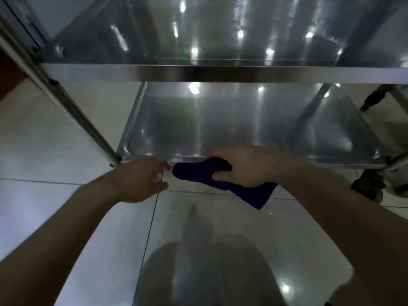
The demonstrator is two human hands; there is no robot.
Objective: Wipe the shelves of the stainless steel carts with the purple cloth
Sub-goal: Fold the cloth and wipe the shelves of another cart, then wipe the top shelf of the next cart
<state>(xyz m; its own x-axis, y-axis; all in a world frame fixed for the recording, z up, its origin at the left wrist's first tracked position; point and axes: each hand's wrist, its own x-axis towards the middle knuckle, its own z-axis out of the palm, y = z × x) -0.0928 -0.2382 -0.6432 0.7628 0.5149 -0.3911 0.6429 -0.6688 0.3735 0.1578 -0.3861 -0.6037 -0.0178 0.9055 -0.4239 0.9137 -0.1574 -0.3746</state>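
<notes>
A stainless steel cart stands in front of me with an upper shelf (220, 72) and a lower tray shelf (220, 124). My right hand (245, 166) grips the dark purple cloth (198, 171) at the lower shelf's front rim; one end of the cloth hangs down to the right below the hand. My left hand (141, 180) hovers just left of the cloth near the same rim, fingers loosely extended and holding nothing.
A steel cart leg (66, 107) slants down on the left to the shelf's front corner. A caster wheel (366, 186) sits at the right corner, with another cart's leg (375, 98) behind. Glossy white floor tiles (66, 151) lie below.
</notes>
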